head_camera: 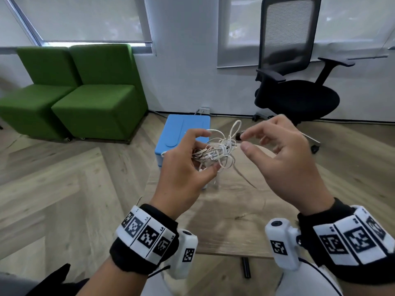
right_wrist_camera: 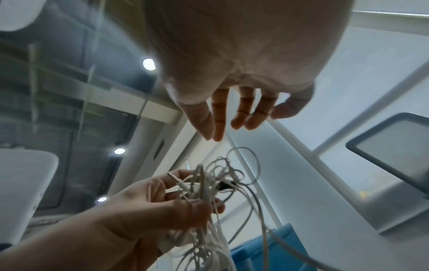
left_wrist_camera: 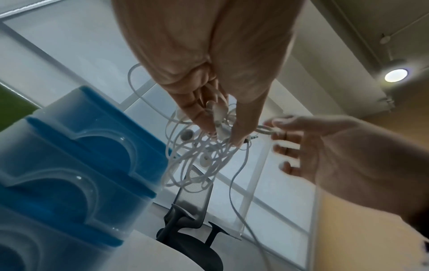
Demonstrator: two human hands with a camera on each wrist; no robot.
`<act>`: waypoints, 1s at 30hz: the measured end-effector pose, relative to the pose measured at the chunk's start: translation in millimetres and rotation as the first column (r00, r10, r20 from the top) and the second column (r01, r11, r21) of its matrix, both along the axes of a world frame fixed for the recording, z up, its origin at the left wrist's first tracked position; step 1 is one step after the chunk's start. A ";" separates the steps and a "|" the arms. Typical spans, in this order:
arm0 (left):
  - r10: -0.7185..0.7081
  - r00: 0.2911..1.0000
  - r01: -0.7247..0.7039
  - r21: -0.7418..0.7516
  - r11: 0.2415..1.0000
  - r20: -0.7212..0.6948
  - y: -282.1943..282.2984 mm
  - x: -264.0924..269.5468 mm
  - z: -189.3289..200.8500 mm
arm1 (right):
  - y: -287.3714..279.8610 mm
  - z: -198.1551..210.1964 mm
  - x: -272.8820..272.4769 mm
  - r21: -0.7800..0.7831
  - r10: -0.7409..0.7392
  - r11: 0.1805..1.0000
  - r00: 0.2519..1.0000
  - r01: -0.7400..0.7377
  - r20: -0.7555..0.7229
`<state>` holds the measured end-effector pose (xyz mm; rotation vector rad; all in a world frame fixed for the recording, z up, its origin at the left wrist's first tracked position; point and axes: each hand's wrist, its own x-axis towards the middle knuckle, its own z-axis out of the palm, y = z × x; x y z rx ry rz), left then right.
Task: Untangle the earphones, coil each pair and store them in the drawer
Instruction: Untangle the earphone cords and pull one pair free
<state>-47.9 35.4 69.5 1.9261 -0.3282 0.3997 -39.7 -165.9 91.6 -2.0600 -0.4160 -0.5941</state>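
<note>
left grip (head_camera: 188, 165): fingers and thumb curled round a tangled bundle of white earphones (head_camera: 218, 150), held up in the air above the desk (head_camera: 230, 212).
right grip (head_camera: 284, 154): raised just beside the bundle, fingers loosely spread; thumb and forefinger tips sit close together at a small dark piece on the edge of the tangle. whether they pinch it cannot be told.
earphones: many thin white loops knotted together, one loop standing up above the tangle, one loose strand trailing down toward the desk. from the left wrist view an inline remote (left_wrist_camera: 219, 119) lies between the left fingers.
drawer unit (head_camera: 183, 135): blue plastic with translucent drawer fronts, at the far edge of the wooden desk, behind the left hand.
wrists: both wear black bands with black-and-white coded markers and a small white camera.
room: two green armchairs (head_camera: 85, 90) to the far left, a black office chair (head_camera: 299, 82) to the far right, wood floor.
</note>
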 end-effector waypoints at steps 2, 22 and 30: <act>0.002 1.000 -0.002 0.049 0.999 0.008 -2.3 0.5 -0.6 | 4.3 6.7 0.1 -0.074 0.078 0.995 0.994 -0.073 0.070; -0.310 0.931 0.242 -0.311 0.919 -0.191 -0.7 2.3 -7.7 | 12.3 -12.2 11.2 -0.099 0.254 0.946 0.896 -0.309 -0.365; -0.411 0.892 0.267 -0.513 0.815 -0.189 -9.5 1.0 -13.7 | 18.3 -17.8 14.2 0.300 0.428 0.898 0.791 -0.321 -0.436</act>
